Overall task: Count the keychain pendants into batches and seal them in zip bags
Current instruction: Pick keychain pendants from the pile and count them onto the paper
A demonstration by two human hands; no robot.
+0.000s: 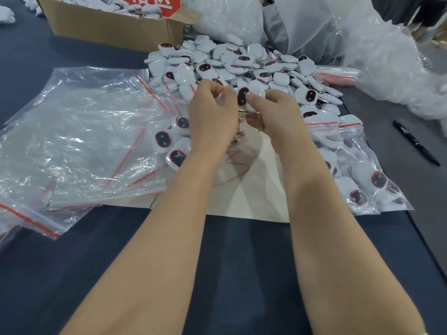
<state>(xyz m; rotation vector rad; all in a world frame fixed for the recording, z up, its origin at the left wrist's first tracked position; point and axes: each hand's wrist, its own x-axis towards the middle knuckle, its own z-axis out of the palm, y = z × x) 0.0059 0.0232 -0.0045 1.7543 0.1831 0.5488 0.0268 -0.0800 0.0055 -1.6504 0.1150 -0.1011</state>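
A big heap of white keychain pendants (242, 64) with dark red-rimmed faces lies at the middle back of the table. Just in front of it, my right hand (278, 112) pinches one pendant (244, 96) that stands on end, its metal clasp hanging below. My left hand (210, 114) is curled beside it and holds pendants whose clasps (239, 136) dangle under the palm. Three loose pendants (173, 143) lie left of my left wrist. Empty zip bags (79, 131) with red seals spread out on the left. Filled zip bags (358, 170) lie on the right.
A white paper sheet (251, 189) with red scribble lies under my forearms. A black marker (416, 143) lies at the right. A cardboard box (108, 22) of pendants stands at the back left, large crumpled plastic bags (338, 32) at the back right. The table has a dark blue cover (217, 262).
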